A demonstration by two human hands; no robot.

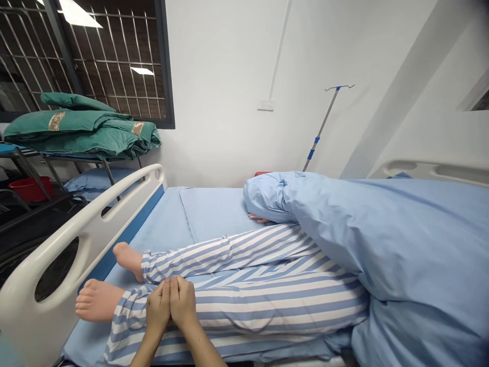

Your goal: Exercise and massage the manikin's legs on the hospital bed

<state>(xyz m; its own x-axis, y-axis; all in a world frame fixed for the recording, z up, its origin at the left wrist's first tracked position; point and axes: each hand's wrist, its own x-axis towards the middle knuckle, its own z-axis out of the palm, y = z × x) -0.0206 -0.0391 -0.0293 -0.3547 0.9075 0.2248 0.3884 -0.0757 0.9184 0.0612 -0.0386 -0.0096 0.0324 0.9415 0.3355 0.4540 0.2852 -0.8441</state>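
A figure in blue-and-white striped trousers (pixel 275 300) lies on a hospital bed, its bare feet (pixel 97 300) toward the white footboard (pixel 42 275). A light blue quilt (pixel 401 239) covers its upper body; one hand (pixel 260 219) of the figure peeks out from under it. My left hand (pixel 158 310) and my right hand (pixel 184 303) lie side by side, touching each other, flat on the nearer trouser leg just above the ankle. Their fingers are stretched out together and hold nothing.
The blue bed sheet (pixel 214 209) shows bare beyond the legs. An IV pole (pixel 324 122) stands at the far side by the white wall. Folded green quilts (pixel 84 127) sit on a rack at the left, with a red basin (pixel 28 187) below. The headboard (pixel 431 171) is at right.
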